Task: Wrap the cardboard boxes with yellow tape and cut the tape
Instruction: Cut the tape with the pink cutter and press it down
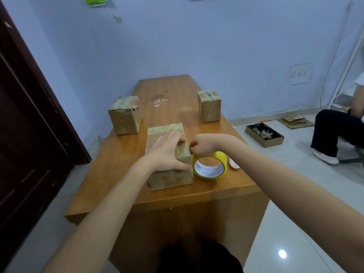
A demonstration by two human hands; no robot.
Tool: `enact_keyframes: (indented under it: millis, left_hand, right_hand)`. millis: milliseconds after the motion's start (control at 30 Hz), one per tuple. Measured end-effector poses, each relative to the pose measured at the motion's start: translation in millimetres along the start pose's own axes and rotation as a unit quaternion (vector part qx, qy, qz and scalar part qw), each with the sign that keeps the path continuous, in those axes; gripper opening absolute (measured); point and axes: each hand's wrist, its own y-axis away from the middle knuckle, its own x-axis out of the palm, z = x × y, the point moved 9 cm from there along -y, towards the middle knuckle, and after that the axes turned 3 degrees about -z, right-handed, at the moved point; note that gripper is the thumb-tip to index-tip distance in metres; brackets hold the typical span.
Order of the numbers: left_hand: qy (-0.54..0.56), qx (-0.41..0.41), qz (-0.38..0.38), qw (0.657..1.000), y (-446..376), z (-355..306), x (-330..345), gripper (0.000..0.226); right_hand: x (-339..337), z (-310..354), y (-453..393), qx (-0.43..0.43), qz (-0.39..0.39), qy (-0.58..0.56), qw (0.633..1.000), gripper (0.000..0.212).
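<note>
near box: cardboard box (169,174) lying on the wooden table (171,107), close to the front edge, long side running away from the camera. pale yellowish tape patch on its far top end.
l hand: left hand (167,152) flat on top of the near box, fingers spread and fairly straight, thumb along the box's right top edge nr the front corner. presses down, not curled round anything.
r hand: right hand (201,143) at the box's right top edge, fingers curled in tight w/ tips together right at the edge. looks like a pinch on sthg thin there, but can't tell what, too small to see.
tape roll: yellow tape roll (209,166) standing on edge on the table, just beside the box's right side, under the r wrist, white core facing the camera.
cutter: small pink cutter (233,164) on the table just right of the roll.
other boxes: cardboard box at far left (126,115) by the table's left edge; cardboard box at far right (209,106) upright nr the right edge. both well apart from the near box.
floor: open tray box w/ scraps (265,134) and flattened cardboard (295,121) on the tiles at right.
bystander: seated person's leg (334,133) at the right edge.
</note>
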Motion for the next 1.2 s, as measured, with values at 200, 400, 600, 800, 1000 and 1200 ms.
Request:
enact_keyframes:
  millis: [200, 400, 600, 800, 1000, 1200]
  left_hand:
    - [-0.002, 0.000, 0.002, 1.000, -1.6, 3.1, 1.7, 0.084]
    - [-0.001, -0.005, 0.005, 1.000, -0.9, 3.2, 0.3, 0.085]
    - [0.030, 0.002, 0.015, 0.999, 1.1, 2.4, 0.6, 0.085]
    - [0.063, 0.032, 0.028, 0.997, 4.8, -1.9, -0.8, 0.084]
    - [0.054, 0.049, 0.040, 0.997, 5.3, -2.2, 0.6, 0.062]
    - [0.043, 0.030, 0.039, 0.998, 9.5, 20.9, -6.8, 0.059]
  right_hand:
    - [-8.2, -12.1, 16.0, -0.009, -0.064, -0.150, 0.987, 0.022]
    - [-5.6, -18.9, 24.7, 0.027, -0.137, -0.180, 0.974, 0.019]
    - [-4.5, -24.3, 31.7, 0.057, -0.184, -0.156, 0.969, 0.018]
    - [0.0, -29.3, 33.4, 0.056, -0.093, -0.248, 0.963, 0.021]
    - [-7.4, -24.4, 34.9, 0.065, -0.043, -0.235, 0.969, 0.020]
    - [-27.4, -47.4, 50.6, 0.096, -0.045, -0.158, 0.982, 0.021]
